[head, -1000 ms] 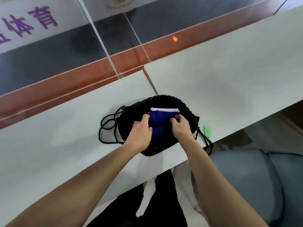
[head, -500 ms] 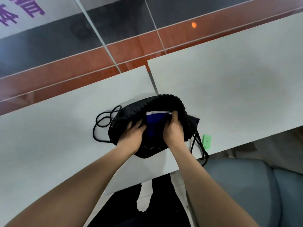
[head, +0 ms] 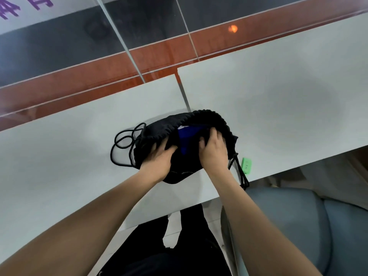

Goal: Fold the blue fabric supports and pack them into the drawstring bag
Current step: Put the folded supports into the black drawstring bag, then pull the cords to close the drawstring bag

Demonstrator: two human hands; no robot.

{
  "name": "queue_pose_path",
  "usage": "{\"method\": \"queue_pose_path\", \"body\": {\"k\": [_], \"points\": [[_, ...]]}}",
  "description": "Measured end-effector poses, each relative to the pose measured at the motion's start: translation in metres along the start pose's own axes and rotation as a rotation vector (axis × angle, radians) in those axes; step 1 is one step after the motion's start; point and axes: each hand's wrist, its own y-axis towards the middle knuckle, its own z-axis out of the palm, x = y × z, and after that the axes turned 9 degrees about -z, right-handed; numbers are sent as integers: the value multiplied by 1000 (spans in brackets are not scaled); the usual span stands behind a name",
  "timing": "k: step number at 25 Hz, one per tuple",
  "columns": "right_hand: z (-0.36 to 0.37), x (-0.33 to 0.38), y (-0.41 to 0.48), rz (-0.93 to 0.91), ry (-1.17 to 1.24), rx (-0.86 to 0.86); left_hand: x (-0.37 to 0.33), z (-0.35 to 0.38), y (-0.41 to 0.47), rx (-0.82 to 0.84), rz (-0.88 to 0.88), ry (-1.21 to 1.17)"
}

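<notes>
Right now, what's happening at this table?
A person is packing a black drawstring bag on the white table. The folded blue fabric sits mostly inside the bag's open mouth. The left hand and right hand grip the bag's near edge on either side of it. The cords lie loose beside the bag.

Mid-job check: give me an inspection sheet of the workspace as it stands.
Surface: two white tabletops, narrow gap between.
Job's things: black drawstring bag open, folded blue fabric partly inside.
Clutter: small green object near table edge, beside bag.
Grippers: left hand and right hand grip the bag's mouth either side of the fabric.
Cables: black drawstring cords looped left of bag; another hangs over the edge.
Surroundings: grey-blue seat, red and dark floor.
</notes>
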Motion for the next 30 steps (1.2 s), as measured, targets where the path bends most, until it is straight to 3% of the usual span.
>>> {"method": "queue_pose_path", "body": {"k": [2,4,5,7,10,13,17,24,27,29,30], "points": [[-18,-4,-27,-101,42,-112,-2,-9,-18,-257,127,-25],[-33,-13,-41,-74,35,-284,1,-20,-37,-523,288,-68],[-39,-17,-39,0,2,-310,5,-27,-43,-646,299,-76],[-44,-19,-24,196,-22,-141,20,-39,-43,-749,111,-118],[-45,-13,-11,304,9,112,46,-46,-28,-444,-237,-183],[-52,-7,-20,292,-11,41,63,-37,-26,-346,-202,-202],[-82,2,-26,216,43,-34,69,-40,-37,-307,-396,-752],[-124,23,-18,151,-76,-58,66,-38,-41,101,-474,-1340],[-148,26,-16,160,-117,-113,71,-69,-41,-62,-480,-1381],[-163,28,-12,165,-107,-133,73,-97,-43,-227,-357,-1183],[-168,30,-10,166,-99,-133,71,-110,-46,-233,-277,-1096]]}}
